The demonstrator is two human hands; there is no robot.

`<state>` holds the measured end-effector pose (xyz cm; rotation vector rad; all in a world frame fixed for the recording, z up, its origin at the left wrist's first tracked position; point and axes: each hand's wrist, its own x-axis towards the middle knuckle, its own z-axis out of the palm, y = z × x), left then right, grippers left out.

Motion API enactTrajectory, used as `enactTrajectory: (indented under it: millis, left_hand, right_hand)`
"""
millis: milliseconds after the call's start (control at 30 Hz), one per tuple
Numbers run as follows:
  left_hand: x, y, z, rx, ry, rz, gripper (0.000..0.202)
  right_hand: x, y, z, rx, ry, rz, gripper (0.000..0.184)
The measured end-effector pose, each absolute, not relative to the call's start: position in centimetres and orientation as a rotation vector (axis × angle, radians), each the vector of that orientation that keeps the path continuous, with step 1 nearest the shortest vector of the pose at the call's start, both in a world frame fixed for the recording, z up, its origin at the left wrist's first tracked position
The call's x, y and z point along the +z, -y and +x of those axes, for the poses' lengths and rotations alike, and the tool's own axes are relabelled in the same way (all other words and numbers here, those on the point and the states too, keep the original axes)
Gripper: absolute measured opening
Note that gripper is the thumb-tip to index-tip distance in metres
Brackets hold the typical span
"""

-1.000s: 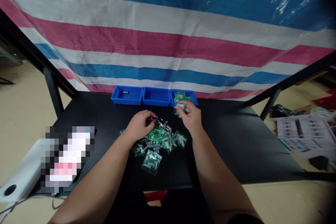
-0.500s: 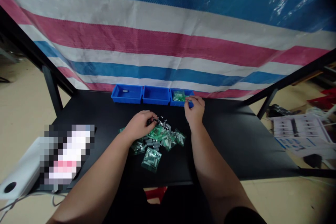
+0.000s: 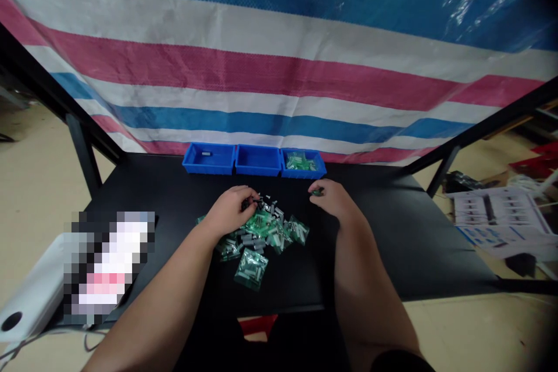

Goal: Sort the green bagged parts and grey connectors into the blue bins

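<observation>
A heap of small green clear bags and loose grey cylinder parts [image 3: 261, 231] lies in the middle of the black table [image 3: 392, 232]. My left hand [image 3: 231, 209] rests on the heap's left side, fingers curled round small dark parts. My right hand [image 3: 329, 197] hovers low over the table to the right of the heap, fingers pinched on a small green piece. Three blue bins stand in a row at the back: the left bin [image 3: 209, 158] holds one grey part, the middle bin [image 3: 258, 160] looks empty, the right bin [image 3: 303, 163] holds green bags.
A striped tarp [image 3: 279, 70] hangs right behind the bins. A white device [image 3: 30, 296] and a blurred-out item lie at the table's left front corner. Printed sheets [image 3: 501, 221] lie on the floor to the right. Black frame struts rise at both sides.
My right hand carried a green bag to the right bin, left it there, and drew back toward the heap. My left hand stayed on the heap.
</observation>
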<state>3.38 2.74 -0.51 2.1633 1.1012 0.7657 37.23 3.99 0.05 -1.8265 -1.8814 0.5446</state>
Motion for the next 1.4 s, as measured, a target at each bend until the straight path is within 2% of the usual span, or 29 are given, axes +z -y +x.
enactTrajectory:
  millis: [100, 233, 333, 500, 633, 833, 933, 1067, 1200, 1400]
  left_hand:
    - [-0.5, -2.7, 3.4, 0.778, -1.095, 2.156, 0.016]
    - [-0.4, -2.6, 3.5, 0.796, -1.091, 2.151, 0.015]
    - [-0.4, -2.6, 3.6, 0.790, -1.098, 2.151, 0.015]
    - [-0.6, -2.7, 3.6, 0.801, -1.097, 2.168, 0.016]
    - [-0.5, -2.6, 3.6, 0.796, -1.093, 2.173, 0.017]
    - [-0.3, -2.7, 3.5, 0.804, -1.081, 2.170, 0.015]
    - [-0.2, -2.7, 3.3, 0.810, -1.104, 2.187, 0.014]
    - [-0.3, -2.8, 3.2, 0.800, -1.151, 2.189, 0.014]
    - [-0.4, -3.1, 3.4, 0.815, -1.146, 2.195, 0.015]
    - [2.3, 2.0, 1.1, 0.934, -1.421, 2.265, 0.020]
  right_hand:
    - [0.7, -4.0, 36.1, 0.446, 1.792, -1.544, 0.007]
    - [0.5, -5.0, 35.1, 0.192, 1.470, -1.328, 0.023]
    - [-0.6, -5.9, 35.2, 0.076, 1.532, -1.406, 0.031]
    - [-2.0, -6.5, 35.0, 0.120, 1.724, -1.761, 0.039]
    - [-2.2, -7.0, 34.3, -0.022, 1.674, -1.764, 0.045]
    - [-2.4, -8.0, 33.7, 0.025, 1.700, -1.829, 0.035]
    - [-1.8, -7.3, 33.5, -0.061, 1.684, -1.742, 0.036]
    - [-1.1, -5.9, 33.2, -0.112, 1.737, -1.586, 0.023]
    - [-1.0, -5.5, 33.0, -0.130, 1.719, -1.487, 0.020]
    - [-1.3, -4.4, 33.6, -0.091, 1.661, -1.492, 0.019]
